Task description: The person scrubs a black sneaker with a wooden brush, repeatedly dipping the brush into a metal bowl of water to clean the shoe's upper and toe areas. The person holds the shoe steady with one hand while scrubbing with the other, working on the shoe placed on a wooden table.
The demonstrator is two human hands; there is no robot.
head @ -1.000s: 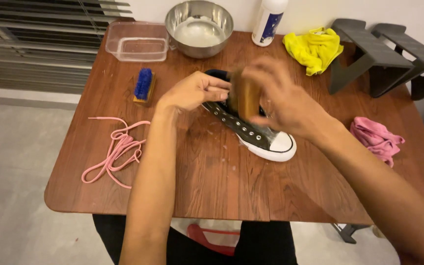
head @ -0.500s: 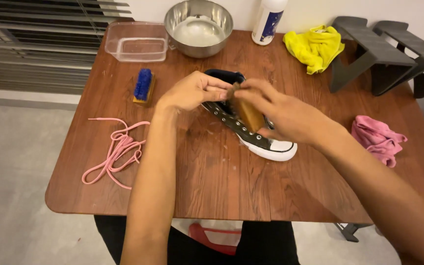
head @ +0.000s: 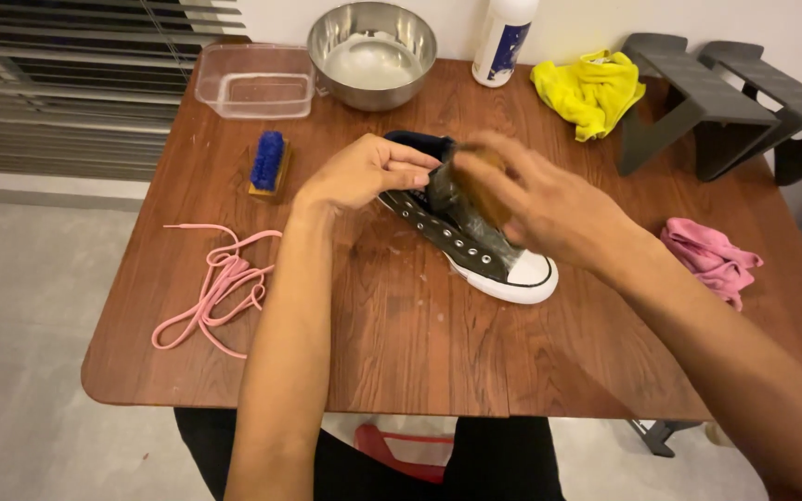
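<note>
A dark high-top sneaker (head: 475,255) with a white toe cap and no laces lies on its side in the middle of the wooden table (head: 401,343). My left hand (head: 364,172) grips the sneaker's ankle opening and holds it steady. My right hand (head: 536,199) holds a brown wooden brush (head: 480,186) against the wet-looking upper of the shoe; the brush is blurred and mostly covered by my fingers.
Pink laces (head: 220,288) lie loose at the left. A blue-bristled brush (head: 268,164), a clear plastic tub (head: 254,93), a steel bowl (head: 371,54) and a white bottle (head: 503,37) stand at the back. Yellow cloth (head: 591,88), pink cloth (head: 709,258), grey racks (head: 698,107) at right.
My right hand with the brush moved down along the shoe toward the toe, then back up toward the ankle. My left hand has stayed on the shoe's opening.
</note>
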